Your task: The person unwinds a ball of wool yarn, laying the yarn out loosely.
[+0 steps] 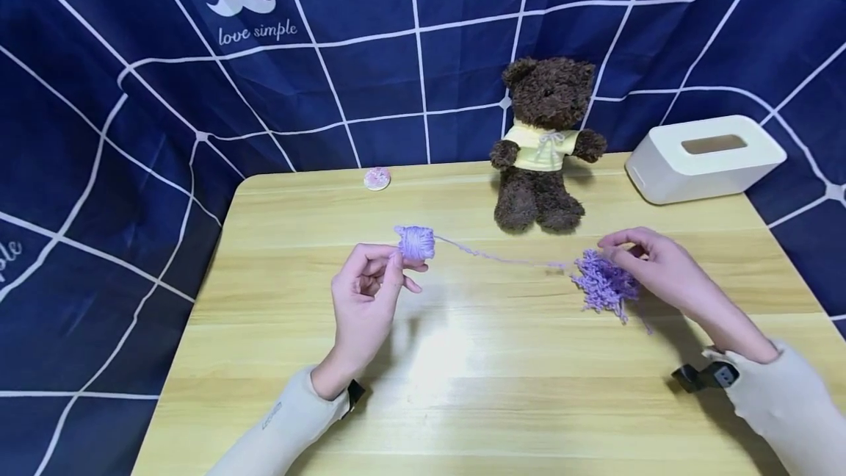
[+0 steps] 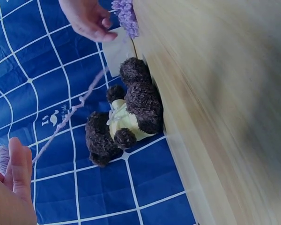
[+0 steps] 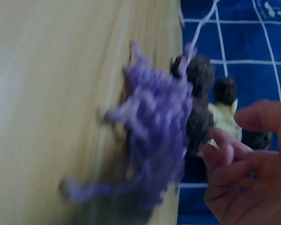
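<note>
In the head view, my left hand (image 1: 366, 300) pinches a small wound bundle of purple yarn (image 1: 416, 242) between thumb and fingers, above the table. From the bundle a thin strand (image 1: 489, 254) runs right to a loose, tangled heap of the same yarn (image 1: 603, 283). My right hand (image 1: 651, 267) is at the heap's upper right, fingers loosely bent. In the right wrist view, the right hand (image 3: 253, 164) is beside the blurred tangle (image 3: 154, 122), with a gap between thumb and fingers and no yarn visible there. The left wrist view shows only the bundle's edge (image 2: 2, 159) behind the fingers.
A brown teddy bear (image 1: 545, 145) in a yellow top sits at the back of the wooden table (image 1: 297, 388). To its right stands a white tissue box (image 1: 707, 160). A pink round disc (image 1: 377, 178) lies near the back edge. Blue checked cloth (image 1: 363, 87) hangs behind.
</note>
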Demonstrator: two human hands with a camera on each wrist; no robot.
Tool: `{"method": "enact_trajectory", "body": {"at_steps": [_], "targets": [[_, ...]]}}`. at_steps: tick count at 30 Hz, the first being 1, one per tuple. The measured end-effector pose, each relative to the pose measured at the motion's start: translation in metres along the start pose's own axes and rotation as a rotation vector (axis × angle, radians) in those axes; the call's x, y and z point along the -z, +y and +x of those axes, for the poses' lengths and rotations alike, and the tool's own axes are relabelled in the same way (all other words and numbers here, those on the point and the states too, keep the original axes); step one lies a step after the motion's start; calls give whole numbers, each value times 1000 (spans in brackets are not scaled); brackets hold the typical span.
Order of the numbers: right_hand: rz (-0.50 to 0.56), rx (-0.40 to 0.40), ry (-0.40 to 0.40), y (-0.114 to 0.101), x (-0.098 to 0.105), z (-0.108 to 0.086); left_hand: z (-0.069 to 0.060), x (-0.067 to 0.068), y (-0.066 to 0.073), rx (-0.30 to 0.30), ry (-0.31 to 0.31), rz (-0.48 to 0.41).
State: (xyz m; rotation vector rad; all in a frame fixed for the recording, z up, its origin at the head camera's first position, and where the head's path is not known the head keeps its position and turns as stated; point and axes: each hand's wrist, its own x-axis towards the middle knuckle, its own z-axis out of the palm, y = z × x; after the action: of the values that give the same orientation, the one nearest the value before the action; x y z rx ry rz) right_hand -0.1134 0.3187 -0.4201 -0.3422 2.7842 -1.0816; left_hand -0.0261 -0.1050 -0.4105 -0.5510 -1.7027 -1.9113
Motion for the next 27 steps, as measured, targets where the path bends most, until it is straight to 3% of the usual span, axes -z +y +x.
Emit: {"method": "enact_trajectory", "body": {"at_steps": [3, 7, 9, 16, 23, 27], "targets": [[92, -14, 56, -16, -4, 1, 0, -1, 0, 0, -1, -6], [426, -47, 71, -36, -13, 8, -1, -1, 0, 3, 3, -13], [529, -49, 57, -48, -21, 12, -1, -1, 1, 8, 5, -18], [511, 50, -123, -92, -60, 19, -3, -3, 2, 21, 6, -21], [573, 156, -281, -127, -80, 28, -3, -4, 2, 18, -6, -20], [595, 144, -365, -135, -89, 33, -2, -4, 1, 12, -14, -15]]}}
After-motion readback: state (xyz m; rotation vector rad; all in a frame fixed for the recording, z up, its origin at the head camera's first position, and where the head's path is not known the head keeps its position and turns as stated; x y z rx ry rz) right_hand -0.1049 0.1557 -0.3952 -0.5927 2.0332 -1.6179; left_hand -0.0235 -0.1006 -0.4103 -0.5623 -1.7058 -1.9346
